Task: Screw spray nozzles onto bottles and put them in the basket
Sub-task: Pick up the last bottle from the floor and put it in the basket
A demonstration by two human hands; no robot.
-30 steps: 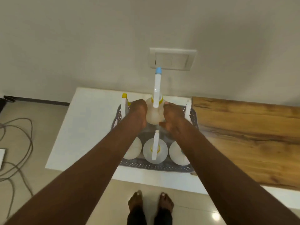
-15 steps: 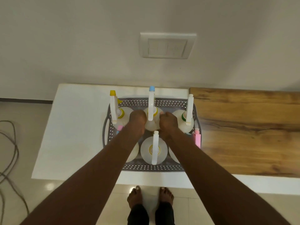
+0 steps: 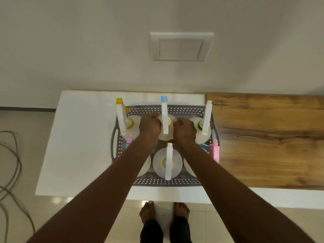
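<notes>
A grey perforated basket point(image 3: 114, 142) stands on the white table and holds several translucent spray bottles. My left hand point(image 3: 149, 126) and my right hand point(image 3: 184, 130) grip the two sides of the back middle bottle point(image 3: 165, 136), whose white nozzle has a blue tip point(image 3: 164, 99). That bottle sits low inside the basket. A yellow-tipped bottle point(image 3: 130, 123) stands to its left, a green-collared bottle point(image 3: 201, 126) to its right. In front stands another bottle with a white nozzle point(image 3: 168, 163). My forearms hide the front corner bottles in part.
The white table point(image 3: 80, 141) meets a wooden top point(image 3: 268, 137) on the right. A switch plate point(image 3: 181, 46) is on the wall behind. Grey cables point(image 3: 10, 163) lie on the floor at left. My bare feet point(image 3: 164, 212) stand below the table's front edge.
Both hands have lowered the blue-tipped bottle down into the back middle of the basket. The camera has tilted down, so the basket sits more central in view.
</notes>
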